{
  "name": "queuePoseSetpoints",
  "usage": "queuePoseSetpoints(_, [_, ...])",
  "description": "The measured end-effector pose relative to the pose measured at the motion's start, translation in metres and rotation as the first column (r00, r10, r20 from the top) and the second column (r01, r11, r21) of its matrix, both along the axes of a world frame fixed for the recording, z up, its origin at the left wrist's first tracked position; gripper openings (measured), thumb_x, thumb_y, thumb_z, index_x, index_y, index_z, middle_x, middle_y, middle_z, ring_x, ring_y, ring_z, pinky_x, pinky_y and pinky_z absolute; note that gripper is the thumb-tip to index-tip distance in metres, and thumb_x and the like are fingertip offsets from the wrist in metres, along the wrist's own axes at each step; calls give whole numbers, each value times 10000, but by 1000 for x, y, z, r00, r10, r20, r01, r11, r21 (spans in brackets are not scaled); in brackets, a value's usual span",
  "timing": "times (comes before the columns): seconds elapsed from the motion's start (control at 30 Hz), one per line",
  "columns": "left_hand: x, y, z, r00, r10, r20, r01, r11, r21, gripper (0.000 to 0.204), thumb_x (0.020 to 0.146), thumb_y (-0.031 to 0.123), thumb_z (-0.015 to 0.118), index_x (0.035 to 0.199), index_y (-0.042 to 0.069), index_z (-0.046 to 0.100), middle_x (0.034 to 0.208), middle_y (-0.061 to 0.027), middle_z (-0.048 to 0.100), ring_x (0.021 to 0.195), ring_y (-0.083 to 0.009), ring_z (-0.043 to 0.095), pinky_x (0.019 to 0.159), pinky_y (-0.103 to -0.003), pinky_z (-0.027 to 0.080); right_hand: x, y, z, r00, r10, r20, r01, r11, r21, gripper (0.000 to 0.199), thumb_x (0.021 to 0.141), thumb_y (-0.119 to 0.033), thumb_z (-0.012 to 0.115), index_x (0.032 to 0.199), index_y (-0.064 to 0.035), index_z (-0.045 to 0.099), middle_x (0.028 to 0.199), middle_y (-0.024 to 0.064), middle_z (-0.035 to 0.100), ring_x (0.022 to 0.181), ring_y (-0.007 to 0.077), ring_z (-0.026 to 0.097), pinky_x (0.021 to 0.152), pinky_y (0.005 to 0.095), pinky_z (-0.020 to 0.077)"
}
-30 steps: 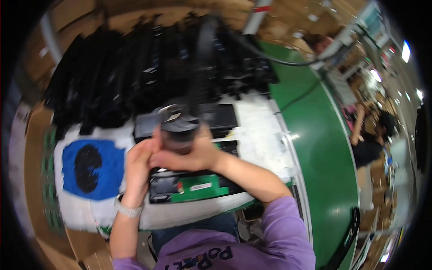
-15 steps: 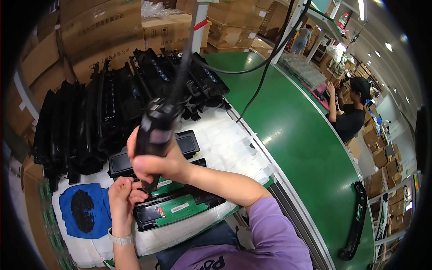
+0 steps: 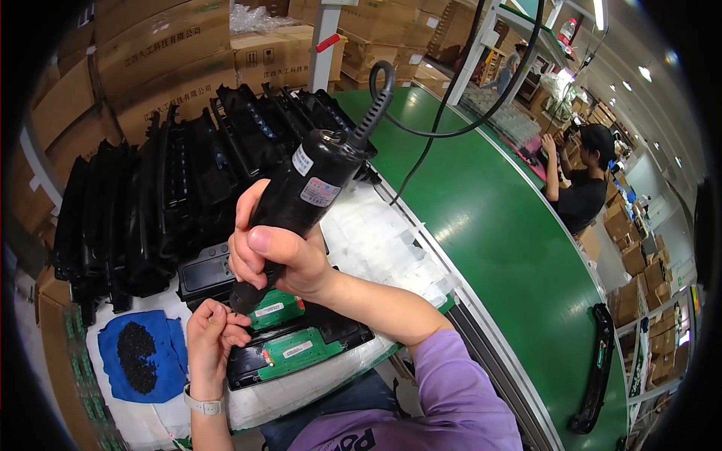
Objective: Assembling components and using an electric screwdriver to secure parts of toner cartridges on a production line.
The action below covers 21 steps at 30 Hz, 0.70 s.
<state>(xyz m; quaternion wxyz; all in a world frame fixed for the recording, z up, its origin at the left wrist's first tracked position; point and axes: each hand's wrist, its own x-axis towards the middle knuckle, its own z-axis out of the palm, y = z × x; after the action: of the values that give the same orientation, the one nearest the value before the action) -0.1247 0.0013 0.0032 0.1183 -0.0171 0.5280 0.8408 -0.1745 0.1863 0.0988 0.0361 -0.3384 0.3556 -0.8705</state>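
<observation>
My right hand (image 3: 289, 259) is wrapped round a black corded electric screwdriver (image 3: 316, 177), its cable end leaning up and to the right. The driver's nose points down beside my left hand (image 3: 208, 334). There, my left thumb and fingers are pinched together; whatever they hold is hidden or too small to make out. Below the hands lie black plastic housings with green circuit boards: a nearer board (image 3: 301, 347) and another board (image 3: 274, 310) partly behind my right wrist. The driver's tip and the spot it meets are not visible.
A blue cloth (image 3: 171, 338) with a pile of small black screw-like pieces (image 3: 138, 357) lies at the left. Black plastic housings (image 3: 188, 161) stand stacked behind. A green conveyor belt (image 3: 489, 225) at the right carries a long black part (image 3: 596, 368). Beyond it, a person (image 3: 587, 177) works.
The top of the screwdriver has swung to the right, so it now leans more. Its nose has shifted slightly left. My left hand stays close to the nose.
</observation>
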Motion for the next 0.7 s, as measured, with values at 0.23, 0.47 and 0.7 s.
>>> queuePoseSetpoints(0.23, [6,3,-5,992,-82,-99,82,997,-11,253,917,263,547,814,33,519,656,-111,599,425,-110,496,413,-190,397,1,-1,-1,995,-88,44,90,995,-43,221,818,-180,536,954,-50,419,546,43,436,415,139,449,495,312,418])
queuePoseSetpoints(0.47, [6,3,-6,995,-7,-103,6,1000,-3,157,880,172,609,861,32,541,711,-105,611,462,-93,496,432,-179,393,1,-3,-5,994,-95,54,97,994,-40,213,827,-183,530,953,-50,420,550,41,441,419,136,456,503,311,425])
queuePoseSetpoints(0.7, [10,-4,-7,995,18,-99,-21,999,-30,143,886,139,595,834,16,542,716,-121,621,448,-97,499,428,-184,396,1,-11,-10,995,-73,71,76,996,-37,218,826,-180,531,957,-44,421,555,47,442,419,142,453,504,319,424])
